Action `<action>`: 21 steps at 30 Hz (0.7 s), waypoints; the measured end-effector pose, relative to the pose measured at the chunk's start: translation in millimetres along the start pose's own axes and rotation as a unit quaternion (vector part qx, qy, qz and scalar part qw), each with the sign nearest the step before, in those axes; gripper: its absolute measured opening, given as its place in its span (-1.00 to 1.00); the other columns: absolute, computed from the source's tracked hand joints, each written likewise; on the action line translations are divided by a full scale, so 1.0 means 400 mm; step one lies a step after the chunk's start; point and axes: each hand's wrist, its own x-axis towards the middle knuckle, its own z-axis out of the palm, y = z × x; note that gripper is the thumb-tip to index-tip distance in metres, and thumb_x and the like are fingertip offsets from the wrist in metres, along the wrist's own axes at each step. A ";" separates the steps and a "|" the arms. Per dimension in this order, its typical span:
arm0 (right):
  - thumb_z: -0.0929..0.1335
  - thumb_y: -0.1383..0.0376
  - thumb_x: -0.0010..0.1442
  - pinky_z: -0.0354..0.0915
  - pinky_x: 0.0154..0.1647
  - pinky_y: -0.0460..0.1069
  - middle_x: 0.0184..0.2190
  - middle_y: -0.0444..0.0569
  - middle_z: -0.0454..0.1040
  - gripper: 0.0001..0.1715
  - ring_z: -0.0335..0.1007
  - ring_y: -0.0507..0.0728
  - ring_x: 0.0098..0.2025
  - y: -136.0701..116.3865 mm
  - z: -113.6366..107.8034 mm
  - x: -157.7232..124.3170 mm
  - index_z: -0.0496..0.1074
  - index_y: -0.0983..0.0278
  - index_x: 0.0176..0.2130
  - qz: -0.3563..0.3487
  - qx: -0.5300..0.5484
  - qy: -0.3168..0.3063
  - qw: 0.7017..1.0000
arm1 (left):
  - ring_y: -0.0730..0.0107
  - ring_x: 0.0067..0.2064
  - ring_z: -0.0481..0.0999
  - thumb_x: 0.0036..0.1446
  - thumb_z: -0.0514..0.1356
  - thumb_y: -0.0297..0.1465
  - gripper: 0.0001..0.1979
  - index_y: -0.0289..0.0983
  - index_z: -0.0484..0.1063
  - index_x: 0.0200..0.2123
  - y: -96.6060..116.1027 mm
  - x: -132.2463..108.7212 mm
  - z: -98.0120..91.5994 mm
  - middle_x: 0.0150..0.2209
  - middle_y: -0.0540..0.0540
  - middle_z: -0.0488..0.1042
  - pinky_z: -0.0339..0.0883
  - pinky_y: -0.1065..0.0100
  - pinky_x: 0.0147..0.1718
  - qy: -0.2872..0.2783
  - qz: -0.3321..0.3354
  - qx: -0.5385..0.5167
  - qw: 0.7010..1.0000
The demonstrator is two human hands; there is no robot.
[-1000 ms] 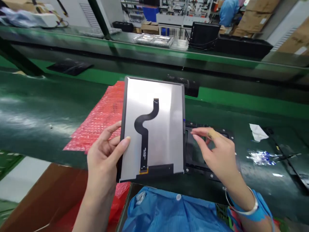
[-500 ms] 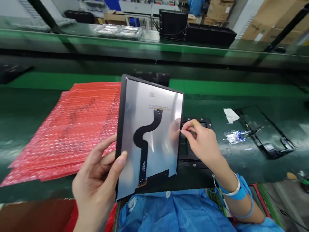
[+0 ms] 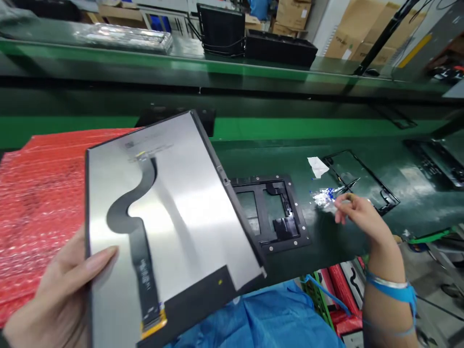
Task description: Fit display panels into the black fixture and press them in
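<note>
My left hand [image 3: 58, 295] grips the left edge of a display panel [image 3: 203, 222], thumb on its silvery back. The panel is tilted, and a black flex cable [image 3: 125, 208] curves down its back to a gold-edged end. My right hand [image 3: 362, 217] is over the bench at the right with thumb and fingers pinched together; whatever they hold, if anything, is too small to make out. Just beside its fingertips lies a small pile of clear and blue film scraps [image 3: 324, 198]. A pair of tweezers [image 3: 351, 184] lies behind them, partly over a thin black frame [image 3: 373, 174].
A black holder with cut-outs [image 3: 261, 217] lies right of the panel. Red bubble-wrap bags [image 3: 43, 193] are stacked at left. A white paper scrap [image 3: 318, 167] and another black frame [image 3: 440, 164] lie at right. A raised shelf [image 3: 174, 65] with a monitor [image 3: 221, 29] runs along the back.
My right hand has moved from the panel's right edge out to the film scraps. The panel has come closer and tilted in my left hand. The view has turned right.
</note>
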 end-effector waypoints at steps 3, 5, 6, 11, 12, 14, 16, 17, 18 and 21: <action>0.29 -0.01 0.07 0.15 -0.54 0.00 -0.72 -0.08 0.33 -0.67 0.24 0.11 -0.63 0.028 -0.016 0.054 0.30 0.18 -0.45 0.029 -0.060 0.046 0.997 | -0.14 -0.11 0.65 -0.16 0.34 -0.40 -0.49 -0.10 0.61 -0.04 -0.002 0.003 0.042 -0.20 -0.02 0.67 0.66 0.12 -0.34 -0.010 -0.048 -0.058 0.997; 0.31 0.02 0.08 0.10 -0.54 0.00 -0.72 -0.08 0.30 -0.68 0.22 0.11 -0.61 0.026 -0.009 0.068 0.35 0.20 -0.47 0.038 -0.101 0.081 0.991 | -0.10 -0.15 0.66 -0.20 0.36 -0.43 -0.51 -0.14 0.61 -0.09 -0.009 0.005 0.067 -0.20 -0.07 0.67 0.65 0.16 -0.36 -0.034 -0.091 -0.109 0.989; 0.32 0.03 0.09 0.09 -0.52 0.01 -0.71 -0.07 0.31 -0.68 0.22 0.13 -0.60 0.020 -0.004 0.064 0.38 0.21 -0.47 0.042 -0.121 0.104 0.986 | -0.06 -0.18 0.67 -0.20 0.37 -0.44 -0.53 -0.16 0.60 -0.11 -0.015 0.006 0.076 -0.20 -0.08 0.67 0.64 0.20 -0.37 -0.049 -0.104 -0.128 0.985; 0.32 0.06 0.21 0.22 -0.38 0.08 -0.45 0.01 0.50 -0.63 0.34 0.19 -0.46 -0.072 0.049 -0.058 0.49 0.26 -0.15 -0.093 -0.153 0.294 0.939 | 0.22 -0.31 0.65 -0.23 0.47 -0.42 -0.56 -0.25 0.54 -0.18 -0.053 0.011 0.110 -0.26 -0.07 0.65 0.51 0.44 -0.44 -0.146 -0.109 -0.152 0.971; 0.33 0.11 0.25 0.29 -0.31 0.09 -0.34 0.02 0.55 -0.66 0.40 0.19 -0.39 -0.104 0.070 -0.091 0.48 0.24 -0.08 -0.208 -0.120 0.307 0.921 | 0.24 -0.30 0.64 -0.20 0.47 -0.41 -0.56 -0.26 0.53 -0.17 -0.061 0.011 0.117 -0.25 -0.07 0.65 0.50 0.44 -0.42 -0.163 -0.106 -0.153 0.969; 0.37 0.23 0.27 0.36 -0.11 0.12 -0.11 0.04 0.57 -0.65 0.49 0.21 -0.13 -0.175 0.120 -0.149 0.43 0.21 0.05 -0.425 -0.091 0.186 0.881 | 0.23 -0.22 0.64 -0.11 0.44 -0.39 -0.57 -0.28 0.51 -0.11 -0.075 0.008 0.132 -0.22 -0.08 0.64 0.50 0.42 -0.33 -0.188 -0.097 -0.164 0.964; 0.36 0.33 0.29 0.34 0.04 0.12 0.03 0.07 0.53 -0.59 0.44 0.21 0.08 -0.241 0.175 -0.186 0.38 0.25 0.13 -0.551 -0.123 0.068 0.823 | 0.20 -0.11 0.62 -0.03 0.41 -0.39 -0.59 -0.28 0.48 -0.07 -0.082 0.000 0.147 -0.15 -0.10 0.63 0.49 0.39 -0.24 -0.206 -0.089 -0.182 0.957; 0.34 0.38 0.30 0.34 0.06 0.10 0.05 0.07 0.53 -0.58 0.41 0.20 0.13 -0.267 0.200 -0.195 0.37 0.27 0.14 -0.591 -0.138 0.054 0.793 | 0.18 -0.07 0.61 -0.01 0.40 -0.39 -0.60 -0.29 0.48 -0.06 -0.083 -0.004 0.152 -0.10 -0.12 0.62 0.49 0.39 -0.20 -0.217 -0.086 -0.191 0.953; 0.32 0.43 0.31 0.35 0.06 0.08 0.06 0.07 0.53 -0.57 0.41 0.18 0.14 -0.285 0.220 -0.197 0.37 0.30 0.16 -0.620 -0.149 0.063 0.768 | 0.16 -0.02 0.59 0.02 0.39 -0.39 -0.60 -0.28 0.47 -0.04 -0.083 -0.008 0.154 -0.05 -0.14 0.61 0.48 0.37 -0.16 -0.233 -0.083 -0.199 0.948; 0.29 0.47 0.31 0.42 0.00 0.08 0.05 0.02 0.53 -0.45 0.46 0.18 0.10 -0.292 0.242 -0.179 0.33 0.21 0.24 -0.622 -0.109 0.103 0.768 | 0.06 0.13 0.51 0.11 0.34 -0.31 -0.49 -0.23 0.42 0.13 -0.084 -0.007 0.134 0.12 -0.21 0.52 0.46 0.29 -0.09 -0.318 -0.049 -0.212 0.923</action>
